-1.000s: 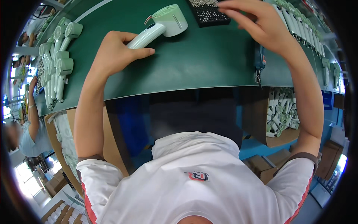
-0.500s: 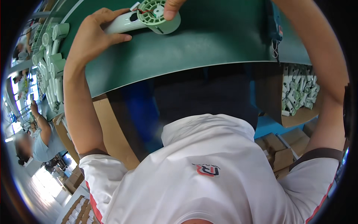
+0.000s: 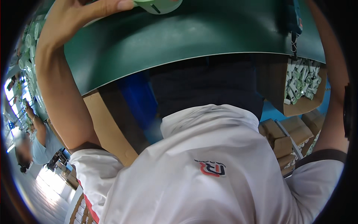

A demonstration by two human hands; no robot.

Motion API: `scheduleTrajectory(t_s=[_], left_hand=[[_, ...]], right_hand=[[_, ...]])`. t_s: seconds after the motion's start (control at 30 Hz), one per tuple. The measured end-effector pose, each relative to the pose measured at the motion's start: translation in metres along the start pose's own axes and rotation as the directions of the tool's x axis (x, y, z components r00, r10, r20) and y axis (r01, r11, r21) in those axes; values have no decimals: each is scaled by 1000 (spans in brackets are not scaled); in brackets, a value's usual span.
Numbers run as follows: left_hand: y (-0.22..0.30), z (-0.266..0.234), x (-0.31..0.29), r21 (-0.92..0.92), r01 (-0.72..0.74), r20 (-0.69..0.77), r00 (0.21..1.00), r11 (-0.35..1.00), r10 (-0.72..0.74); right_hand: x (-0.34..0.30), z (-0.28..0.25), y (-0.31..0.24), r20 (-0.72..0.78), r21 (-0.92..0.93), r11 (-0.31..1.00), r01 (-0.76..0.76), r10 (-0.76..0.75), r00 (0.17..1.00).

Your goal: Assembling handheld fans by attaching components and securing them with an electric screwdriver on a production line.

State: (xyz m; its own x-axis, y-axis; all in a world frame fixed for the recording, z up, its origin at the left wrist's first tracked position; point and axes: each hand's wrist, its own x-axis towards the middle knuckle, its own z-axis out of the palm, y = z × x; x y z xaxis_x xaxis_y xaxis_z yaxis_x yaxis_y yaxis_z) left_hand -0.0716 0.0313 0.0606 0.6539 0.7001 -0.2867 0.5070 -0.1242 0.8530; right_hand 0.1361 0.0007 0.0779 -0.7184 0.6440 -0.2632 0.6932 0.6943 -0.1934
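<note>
At the top edge, the pale green round head of a handheld fan (image 3: 160, 6) shows only in its lower part, with a dark slot in its side. My left hand (image 3: 80, 15) is closed around the fan's handle, its thumb stretched along to the head. A thin pale strip of the handle shows beneath that hand, while most of its fingers are hidden or cut off. My right forearm rises along the right side, and the right hand itself lies beyond the top of the picture.
The green work table (image 3: 179, 41) curves across the top. A dark tool (image 3: 294, 22) with a cord is at its right. Below stands a cardboard box (image 3: 304, 108) of pale parts. More pale green fans (image 3: 31, 71) lie at far left, near another person (image 3: 43, 145).
The fan and my left hand have shifted up, partly out of the picture. My right hand, earlier with a finger on the fan's open head, has left the view.
</note>
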Motion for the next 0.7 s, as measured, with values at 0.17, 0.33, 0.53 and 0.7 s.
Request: scheduleTrajectory(t_s=[0.17, 0.33, 0.53, 0.7], left_hand=[[-4, -3, 8, 385, -32, 47, 999, 922, 15], [-1, 9, -5, 409, 71, -102, 994, 910, -31], [7, 36, -19, 401, 158, -314, 949, 902, -27], [-1, 46, -22, 481, 222, -201, 970, 848, -140]], right_hand=[[-13, -16, 12, -86, 52, 988, 147, -142, 986], [12, -25, -32, 70, -213, 894, -394, 416, 907], [19, -72, -51, 372, -65, 961, -269, 273, 887], [24, -70, -55, 457, -127, 960, -251, 281, 844]])
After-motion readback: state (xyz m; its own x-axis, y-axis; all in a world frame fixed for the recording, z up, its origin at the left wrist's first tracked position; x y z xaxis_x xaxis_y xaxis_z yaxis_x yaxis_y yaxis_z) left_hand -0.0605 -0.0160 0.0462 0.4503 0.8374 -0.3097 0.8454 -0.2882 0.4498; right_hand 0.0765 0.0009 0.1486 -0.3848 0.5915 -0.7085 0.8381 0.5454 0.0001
